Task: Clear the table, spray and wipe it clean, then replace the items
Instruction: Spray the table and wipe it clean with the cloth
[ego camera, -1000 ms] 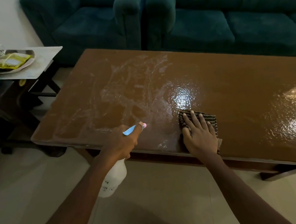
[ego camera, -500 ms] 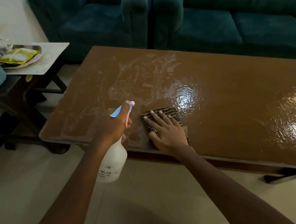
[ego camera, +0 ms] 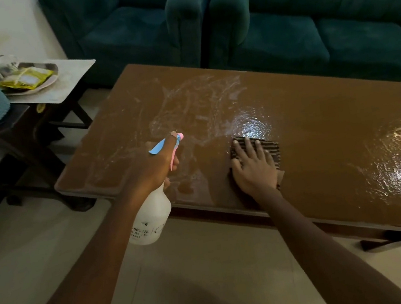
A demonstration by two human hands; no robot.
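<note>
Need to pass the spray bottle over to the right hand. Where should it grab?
Grip the bottle round its white body, coming from the right. The left hand fills the neck and trigger; the body hangs bare below it, tilted, just off the table edge.

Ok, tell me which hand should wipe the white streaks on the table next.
Right. The right hand presses flat on the striped cloth on the table, beside the streaks. The left hand grips the spray bottle.

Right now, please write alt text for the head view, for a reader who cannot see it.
The right hand presses a striped cloth flat on the wet brown table; the left hand holds a white spray bottle left of it.
</note>
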